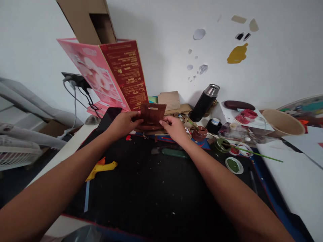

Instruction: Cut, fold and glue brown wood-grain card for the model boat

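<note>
A flat, dark reddish-brown piece of cardboard (152, 116) is held up between both hands over the far edge of the black mat (141, 191). My left hand (124, 122) pinches its left side, some fingers hidden behind it. At the lower right edge, my right hand (174, 128) grips it between thumb and fingers. A small pale strip shows near the piece's top. Below my right hand lies a green-handled tool (174, 153) with a flat grey end. Beside my left forearm is a yellow tool with an orange part (103, 168).
Behind my left hand stands a tall pink and red box (126, 74). Stacked cardboard pieces (169, 100) lie at the back. To the right are a black thermos (205, 103), a brown paint jar (200, 133), a green jar (222, 145) with a brush across it, and a paper cup (281, 122).
</note>
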Tool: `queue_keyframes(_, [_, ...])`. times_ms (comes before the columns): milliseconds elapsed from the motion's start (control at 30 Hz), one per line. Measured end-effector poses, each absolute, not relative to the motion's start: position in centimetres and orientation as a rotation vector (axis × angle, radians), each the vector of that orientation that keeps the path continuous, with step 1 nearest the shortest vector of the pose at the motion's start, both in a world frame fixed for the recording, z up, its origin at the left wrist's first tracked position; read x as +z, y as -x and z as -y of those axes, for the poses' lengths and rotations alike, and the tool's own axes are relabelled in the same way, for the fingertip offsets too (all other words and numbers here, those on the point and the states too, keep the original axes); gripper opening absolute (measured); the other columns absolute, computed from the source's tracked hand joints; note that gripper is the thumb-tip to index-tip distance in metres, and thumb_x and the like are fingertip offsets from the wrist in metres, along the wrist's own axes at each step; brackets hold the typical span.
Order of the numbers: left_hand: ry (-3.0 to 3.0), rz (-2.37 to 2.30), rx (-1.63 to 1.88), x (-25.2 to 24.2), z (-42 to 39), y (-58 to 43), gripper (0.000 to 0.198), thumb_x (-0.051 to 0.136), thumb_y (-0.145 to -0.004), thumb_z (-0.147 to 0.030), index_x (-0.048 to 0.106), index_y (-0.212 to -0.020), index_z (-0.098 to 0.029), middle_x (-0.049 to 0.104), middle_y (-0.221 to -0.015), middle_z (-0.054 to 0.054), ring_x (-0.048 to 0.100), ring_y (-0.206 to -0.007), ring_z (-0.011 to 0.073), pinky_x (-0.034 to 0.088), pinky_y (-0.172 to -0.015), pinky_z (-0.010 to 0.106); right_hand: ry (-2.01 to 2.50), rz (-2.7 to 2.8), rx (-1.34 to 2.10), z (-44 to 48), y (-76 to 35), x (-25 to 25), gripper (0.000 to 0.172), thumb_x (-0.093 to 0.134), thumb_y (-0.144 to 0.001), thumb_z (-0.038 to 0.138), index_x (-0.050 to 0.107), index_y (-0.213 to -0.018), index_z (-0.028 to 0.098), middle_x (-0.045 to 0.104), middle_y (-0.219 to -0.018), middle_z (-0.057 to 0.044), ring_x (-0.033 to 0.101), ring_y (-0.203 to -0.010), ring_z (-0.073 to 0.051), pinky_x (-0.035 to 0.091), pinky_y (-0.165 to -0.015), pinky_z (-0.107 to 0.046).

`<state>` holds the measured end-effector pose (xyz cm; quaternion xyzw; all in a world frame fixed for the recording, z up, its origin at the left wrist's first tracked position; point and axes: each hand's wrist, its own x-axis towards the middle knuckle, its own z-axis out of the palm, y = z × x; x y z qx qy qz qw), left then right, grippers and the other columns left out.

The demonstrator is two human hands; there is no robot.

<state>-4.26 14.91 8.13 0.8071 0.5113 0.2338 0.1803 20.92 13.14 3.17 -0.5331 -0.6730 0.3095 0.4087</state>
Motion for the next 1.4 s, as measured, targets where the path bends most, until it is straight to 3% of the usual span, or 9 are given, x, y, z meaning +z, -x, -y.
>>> queue_keyframes(600, [-2.257, -1.395, 0.626, 5.6, -15.5, 5.1, 0.028, 0.063, -0.09, -0.04, 0.076, -0.106, -0.021, 0.079, -0.099, 0.008, 0.07, -0.092, 0.0253, 0.053, -0.083, 0.034, 1.367, 1.785, 0.759, -13.6, -20.9, 2.3, 0.018, 0.064, -0.095, 0.037, 0.068, -0.086, 0.022, 0.064, -0.073, 0.001, 0.054, -0.068, -0.018, 0.036, -0.065, -0.03])
queue_keyframes(1400, [-2.263, -1.32, 0.543, 5.6, -15.4, 5.2, 0.035, 0.061, -0.091, -0.043, 0.076, -0.113, -0.02, 0.079, -0.107, 0.009, 0.071, -0.095, 0.0252, 0.051, -0.087, 0.035, 1.384, 1.834, 0.818, -13.5, -21.5, 1.9, 0.019, 0.061, -0.097, 0.035, 0.066, -0.083, 0.023, 0.058, -0.067, 0.002, 0.051, -0.066, -0.017, 0.035, -0.064, -0.03])
